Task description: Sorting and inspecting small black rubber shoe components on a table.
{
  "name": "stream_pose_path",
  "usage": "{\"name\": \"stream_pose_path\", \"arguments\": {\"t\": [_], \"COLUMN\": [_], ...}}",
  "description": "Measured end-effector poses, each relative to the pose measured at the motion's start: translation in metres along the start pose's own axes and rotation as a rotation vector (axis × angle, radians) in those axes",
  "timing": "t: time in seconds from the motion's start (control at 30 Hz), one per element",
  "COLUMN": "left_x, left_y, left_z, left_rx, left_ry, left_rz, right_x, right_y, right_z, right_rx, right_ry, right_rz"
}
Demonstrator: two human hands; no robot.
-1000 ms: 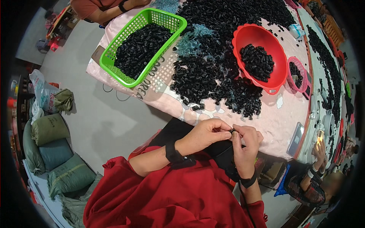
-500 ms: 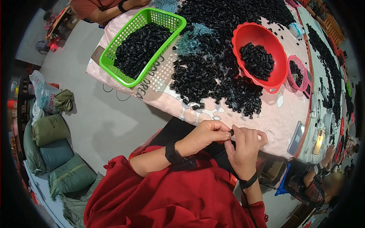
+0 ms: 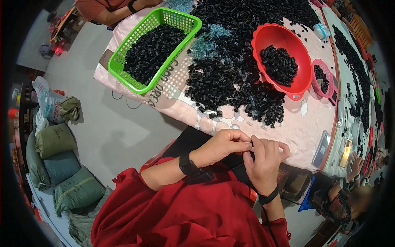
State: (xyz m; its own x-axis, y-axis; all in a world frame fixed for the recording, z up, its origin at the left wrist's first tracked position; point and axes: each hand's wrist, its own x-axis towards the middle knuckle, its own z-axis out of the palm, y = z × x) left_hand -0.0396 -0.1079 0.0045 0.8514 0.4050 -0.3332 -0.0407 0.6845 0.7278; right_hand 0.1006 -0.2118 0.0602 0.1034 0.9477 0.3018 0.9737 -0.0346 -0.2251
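Note:
Before my body, just off the table's near edge, my two hands meet at the fingertips. My left hand (image 3: pixel 224 145) is closed, with thumb and forefinger pinching a small black plastic part (image 3: pixel 251 143). The fingertips of my right hand (image 3: pixel 264 161) close on the same part from the right, and the fingers hide most of it. Beyond the hands lie loose black plastic parts (image 3: pixel 210 84) in a wide heap, with small clear bluish pieces (image 3: pixel 214 37) among them. A red scalloped bowl (image 3: pixel 303 68) holds more black parts.
A green basket (image 3: pixel 142 87) of black parts stands at the table's left edge. A small pink basket (image 3: pixel 328 76) and a phone (image 3: pixel 321 148) lie to the right. Other people sit at the far left and right. Stuffed sacks (image 3: pixel 78 191) are piled on the left.
My fingertips have shifted slightly around the small black part, which shows less now. At the right, another person's hand has come up near the lit phone.

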Motion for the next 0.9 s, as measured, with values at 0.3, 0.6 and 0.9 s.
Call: {"name": "stream_pose_path", "arguments": {"t": [0.3,0.6,0.9], "left_x": [0.002,0.004,-0.002], "left_y": [-0.008,0.001,-0.002], "left_z": [-0.001,0.000,-0.004], "left_rx": [-0.019,0.046,0.003], "left_ry": [-0.006,0.027,-0.001], "left_rz": [0.017,-0.021,-0.146], "right_x": [-0.001,-0.002,-0.004], "right_y": [-0.001,0.000,0.003], "right_z": [0.003,0.005,0.009], "right_rx": [-0.083,-0.041,0.023], "right_ry": [-0.017,0.002,0.020], "right_rz": [-0.023,-0.005,-0.071]}}
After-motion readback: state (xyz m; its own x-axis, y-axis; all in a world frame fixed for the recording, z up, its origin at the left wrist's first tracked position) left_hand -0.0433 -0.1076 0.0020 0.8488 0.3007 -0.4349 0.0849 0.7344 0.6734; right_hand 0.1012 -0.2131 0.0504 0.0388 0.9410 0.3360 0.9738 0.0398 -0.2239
